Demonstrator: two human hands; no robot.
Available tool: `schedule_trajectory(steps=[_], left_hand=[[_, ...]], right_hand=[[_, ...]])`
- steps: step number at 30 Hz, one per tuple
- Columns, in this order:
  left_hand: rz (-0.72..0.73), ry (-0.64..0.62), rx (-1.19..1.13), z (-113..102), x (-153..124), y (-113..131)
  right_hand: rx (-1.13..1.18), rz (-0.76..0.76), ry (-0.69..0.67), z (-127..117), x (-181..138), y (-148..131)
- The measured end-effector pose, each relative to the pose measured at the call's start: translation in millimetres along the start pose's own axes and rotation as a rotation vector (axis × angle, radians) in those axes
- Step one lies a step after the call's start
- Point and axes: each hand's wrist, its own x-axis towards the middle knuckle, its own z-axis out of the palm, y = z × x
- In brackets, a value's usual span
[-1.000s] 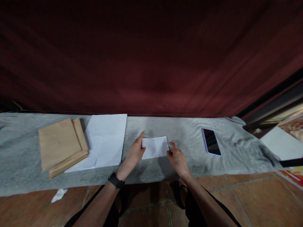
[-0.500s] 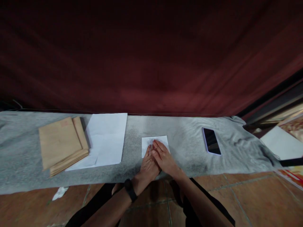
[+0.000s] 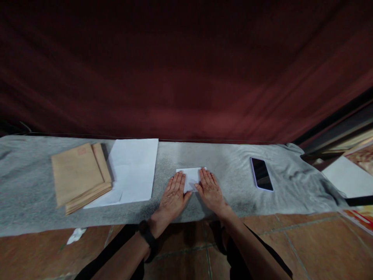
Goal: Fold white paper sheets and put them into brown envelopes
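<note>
A small folded white sheet of paper (image 3: 191,180) lies on the grey cloth in front of me. My left hand (image 3: 174,194) rests flat over its left side, fingers stretched out and thumb pointing inward. Over the right side, my right hand (image 3: 210,190) presses down in the same flat way. Between the two hands the middle of the paper shows; its side edges are partly covered by my fingers. Neither hand grips anything.
Brown paper envelopes (image 3: 77,171) are stacked at left, partly over larger white sheets (image 3: 135,167). A phone (image 3: 261,174) with a lilac edge lies to the right on the grey cloth (image 3: 230,167). A dark red curtain (image 3: 186,89) hangs behind. A white scrap (image 3: 76,235) is on the tiled floor.
My hands were one over the other at the middle of the paper. They have parted, the left to the left side, the right to the right, both now flat.
</note>
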Motion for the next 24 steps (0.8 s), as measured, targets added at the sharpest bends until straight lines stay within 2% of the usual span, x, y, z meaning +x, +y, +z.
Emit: schedule_trajectory(steps=[8, 14, 19, 24], left_hand=[[0.081, -0.080, -0.023, -15.3, 2.8, -18.2], [0.093, -0.114, -0.033, -14.4, 3.7, -24.2], [0.078, -0.114, -0.067, -15.6, 4.5, -23.0], [0.047, -0.034, -0.089, -12.5, 17.4, -0.8]], right_hand=[[0.096, 0.336, -0.007, -19.3, 22.3, 15.9], [0.119, 0.437, -0.041, -22.0, 18.9, 13.2], [0.135, 0.389, -0.002, -24.3, 15.9, 10.6], [0.251, 0.140, 0.063, -20.6, 20.0, -9.8]])
